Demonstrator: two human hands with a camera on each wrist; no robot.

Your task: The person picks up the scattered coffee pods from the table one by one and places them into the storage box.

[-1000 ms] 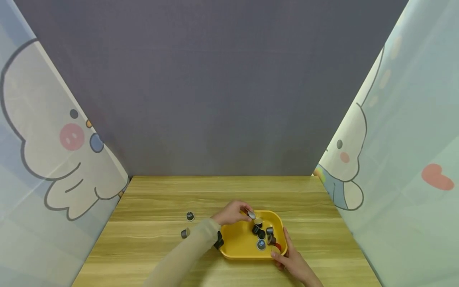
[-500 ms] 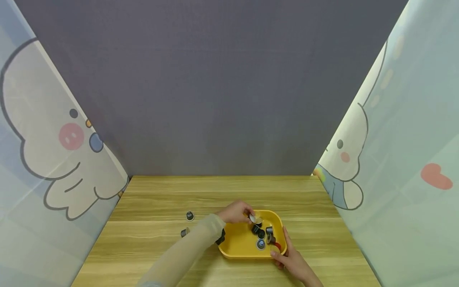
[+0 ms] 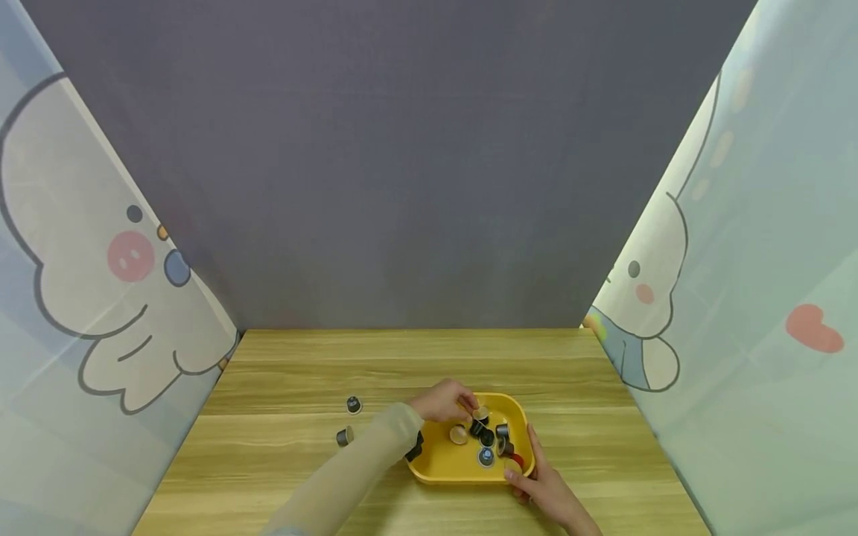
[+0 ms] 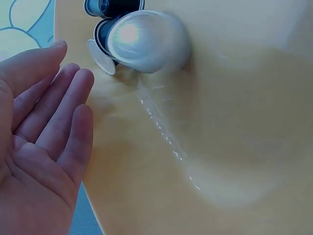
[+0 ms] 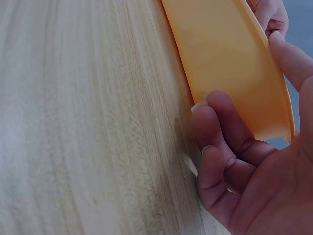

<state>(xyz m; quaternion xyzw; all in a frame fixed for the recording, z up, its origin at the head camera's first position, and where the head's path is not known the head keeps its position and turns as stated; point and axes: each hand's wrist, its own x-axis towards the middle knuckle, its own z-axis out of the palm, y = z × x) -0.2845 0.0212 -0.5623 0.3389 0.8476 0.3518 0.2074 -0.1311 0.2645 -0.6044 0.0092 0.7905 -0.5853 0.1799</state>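
Note:
My left hand (image 3: 442,402) hangs over the far left side of a yellow plastic tray (image 3: 439,463). In the left wrist view its fingers (image 4: 58,112) are extended, with nothing between them. A coffee capsule (image 4: 142,41), pale lid showing and blurred, is just off the fingertips inside the tray. In the head view this capsule (image 3: 459,434) appears below the hand. Several dark capsules (image 3: 487,438), a blue one (image 3: 485,456) and a red one (image 3: 517,461) lie toward the tray's right. My right hand (image 3: 546,487) grips the tray's right end, thumb at the rim, fingers curled against its outer wall.
On the wooden table (image 3: 281,484), left of the tray, are a dark upright capsule (image 3: 354,405) and a capsule lying on its side (image 3: 345,436). Black capsules (image 3: 415,447) show beside the left sleeve (image 3: 362,461). A grey panel (image 3: 415,186) stands behind the table.
The left hand has let go of the capsule it was pinching; that capsule is now lower and to the left, within the tray. The right hand keeps its hold on the tray.

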